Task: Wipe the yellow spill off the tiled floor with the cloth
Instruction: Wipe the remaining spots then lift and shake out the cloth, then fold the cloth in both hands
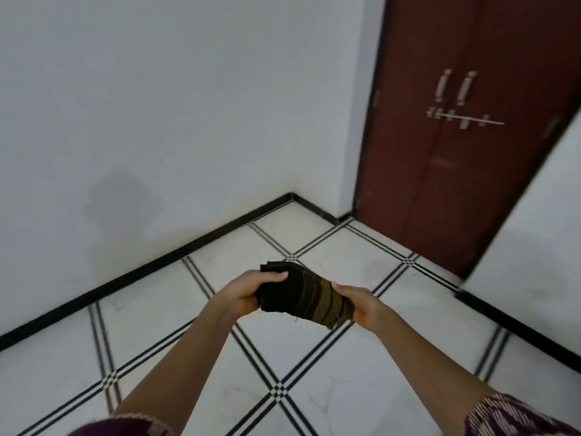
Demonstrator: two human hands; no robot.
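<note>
I grip the folded cloth (303, 297) by its ends, left hand (251, 292) and right hand (361, 306) both closed on it above the tiled floor (330, 366), but no yellow spill shows here, so I risk wiping the wrong tile.

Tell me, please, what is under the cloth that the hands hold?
Under the cloth, held in the air by the left hand and the right hand, lies white tiled floor with black lines. No yellow spill shows; the tile right behind the cloth is covered.
</note>
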